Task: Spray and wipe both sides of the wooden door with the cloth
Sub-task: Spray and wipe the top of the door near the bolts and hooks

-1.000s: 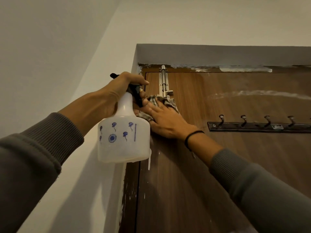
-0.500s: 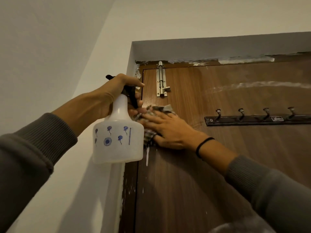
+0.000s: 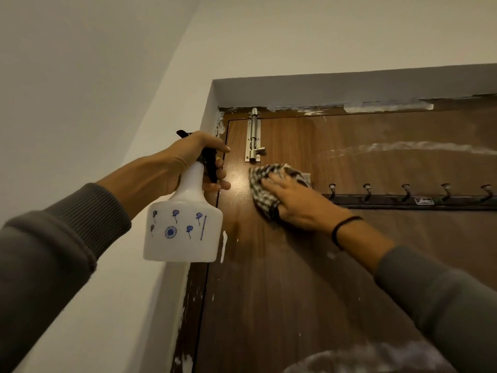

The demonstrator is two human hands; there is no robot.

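The brown wooden door [image 3: 309,292] fills the right half of the view, seen from below near its top left corner. My left hand [image 3: 193,160] grips the black trigger head of a white spray bottle [image 3: 183,230] with blue flower prints, held up beside the door's left edge. My right hand [image 3: 295,203] presses a checked cloth [image 3: 265,189] flat against the door with straight fingers, just below the bolt latch. White streaks show on the door's upper right.
A silver bolt latch [image 3: 253,138] is fixed near the door's top left. A dark rail of coat hooks [image 3: 408,199] runs to the right of the cloth. White walls stand to the left and above, with paint smears along the frame [image 3: 349,107].
My right hand has slid the cloth down from the bolt latch and then rightward, away from the door's left edge toward the hook rail. The bottle stayed raised in my left hand.
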